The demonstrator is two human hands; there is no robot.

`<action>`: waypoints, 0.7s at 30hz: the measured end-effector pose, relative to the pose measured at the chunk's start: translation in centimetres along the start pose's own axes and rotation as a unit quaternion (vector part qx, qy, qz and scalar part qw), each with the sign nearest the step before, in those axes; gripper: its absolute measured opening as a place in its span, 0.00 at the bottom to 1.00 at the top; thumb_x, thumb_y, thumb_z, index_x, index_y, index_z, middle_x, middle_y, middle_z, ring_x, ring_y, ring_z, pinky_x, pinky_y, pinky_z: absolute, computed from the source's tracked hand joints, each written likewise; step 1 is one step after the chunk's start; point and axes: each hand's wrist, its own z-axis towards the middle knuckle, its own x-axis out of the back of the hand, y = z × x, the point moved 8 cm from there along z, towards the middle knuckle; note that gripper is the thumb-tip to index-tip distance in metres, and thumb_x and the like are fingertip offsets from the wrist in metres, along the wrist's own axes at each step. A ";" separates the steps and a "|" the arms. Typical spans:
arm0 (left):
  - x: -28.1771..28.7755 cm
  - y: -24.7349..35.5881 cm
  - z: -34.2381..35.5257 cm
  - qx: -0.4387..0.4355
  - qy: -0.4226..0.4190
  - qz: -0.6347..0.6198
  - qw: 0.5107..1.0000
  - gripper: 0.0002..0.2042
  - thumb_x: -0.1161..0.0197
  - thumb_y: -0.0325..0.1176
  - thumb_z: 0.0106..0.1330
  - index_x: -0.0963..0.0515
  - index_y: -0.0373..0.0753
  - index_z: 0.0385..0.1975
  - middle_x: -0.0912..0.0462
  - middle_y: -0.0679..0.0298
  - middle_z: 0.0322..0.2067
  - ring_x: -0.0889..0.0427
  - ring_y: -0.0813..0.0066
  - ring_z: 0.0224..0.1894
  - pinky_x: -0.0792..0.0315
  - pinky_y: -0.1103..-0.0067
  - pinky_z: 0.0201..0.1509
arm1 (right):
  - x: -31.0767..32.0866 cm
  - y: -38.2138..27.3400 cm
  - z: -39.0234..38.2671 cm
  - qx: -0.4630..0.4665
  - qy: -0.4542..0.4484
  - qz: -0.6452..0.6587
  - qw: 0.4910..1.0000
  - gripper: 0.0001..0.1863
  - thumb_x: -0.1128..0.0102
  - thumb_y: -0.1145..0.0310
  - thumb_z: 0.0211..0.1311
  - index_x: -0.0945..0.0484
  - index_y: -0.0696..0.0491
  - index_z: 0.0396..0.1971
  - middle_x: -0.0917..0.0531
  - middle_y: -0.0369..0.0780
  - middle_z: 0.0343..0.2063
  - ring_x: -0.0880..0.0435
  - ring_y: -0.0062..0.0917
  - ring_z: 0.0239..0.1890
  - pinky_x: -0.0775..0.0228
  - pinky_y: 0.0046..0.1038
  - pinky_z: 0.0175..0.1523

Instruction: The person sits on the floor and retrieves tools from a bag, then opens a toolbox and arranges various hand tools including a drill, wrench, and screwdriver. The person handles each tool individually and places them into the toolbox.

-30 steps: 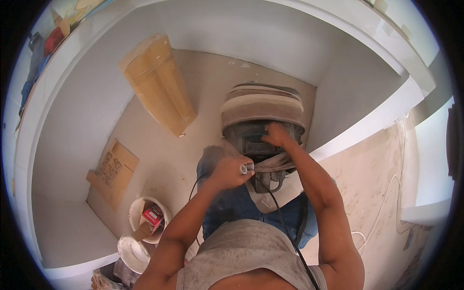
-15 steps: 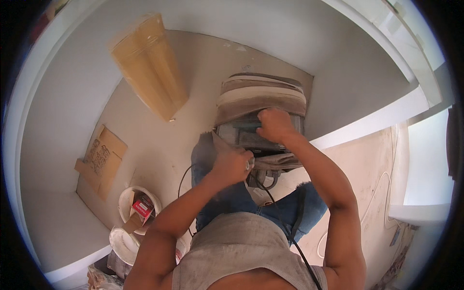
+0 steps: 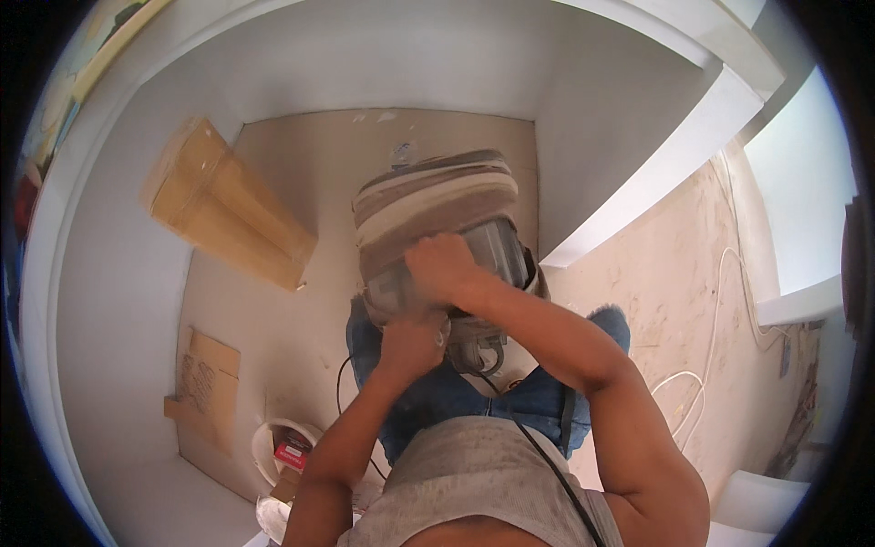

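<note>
Right hand (image 3: 442,266) has shifted left across the open bag (image 3: 433,214), now just beyond the left hand (image 3: 412,346). Left curled round a small pale cylinder (image 3: 444,332); right blurred, cannot tell its grip. Bag on floor (image 3: 283,337), before denim-clad legs (image 3: 408,410).

Soft, diffuse light fills the scene, brightest well right of the bag (image 3: 436,205), where a pale wall (image 3: 802,210) almost washes out, while the grey partition (image 3: 624,137) beyond the bag's right side is dimmer. At the bag's near edge, motion blur smears the left hand (image 3: 412,346); far around it, straight lines bow toward a black, blue-fringed rim.
</note>
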 end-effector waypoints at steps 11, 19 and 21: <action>-0.1 1.7 -1.7 -0.086 -0.026 0.026 0.996 0.16 0.27 0.31 0.52 0.18 0.41 0.41 0.18 0.60 0.36 0.18 0.56 0.38 0.25 0.63 0.41 | -6.4 4.6 -3.1 -0.153 -0.005 0.085 0.985 0.12 0.36 0.68 0.54 0.13 0.55 0.37 0.12 0.49 0.38 0.11 0.42 0.41 0.18 0.41 0.46; -0.4 2.8 -2.7 -0.071 0.013 0.039 0.997 0.17 0.27 0.31 0.50 0.19 0.41 0.41 0.19 0.59 0.36 0.18 0.57 0.39 0.26 0.63 0.41 | -1.5 5.1 -3.8 -0.128 -0.041 0.103 0.986 0.17 0.36 0.62 0.47 0.14 0.60 0.34 0.13 0.53 0.38 0.12 0.46 0.45 0.19 0.42 0.51; -0.1 3.0 -2.7 -0.074 0.019 0.044 0.996 0.13 0.30 0.31 0.52 0.19 0.40 0.38 0.21 0.59 0.34 0.19 0.58 0.37 0.26 0.64 0.41 | 2.5 4.0 -4.2 -0.092 -0.046 0.067 0.992 0.18 0.36 0.61 0.47 0.14 0.59 0.34 0.13 0.53 0.39 0.13 0.46 0.47 0.20 0.43 0.52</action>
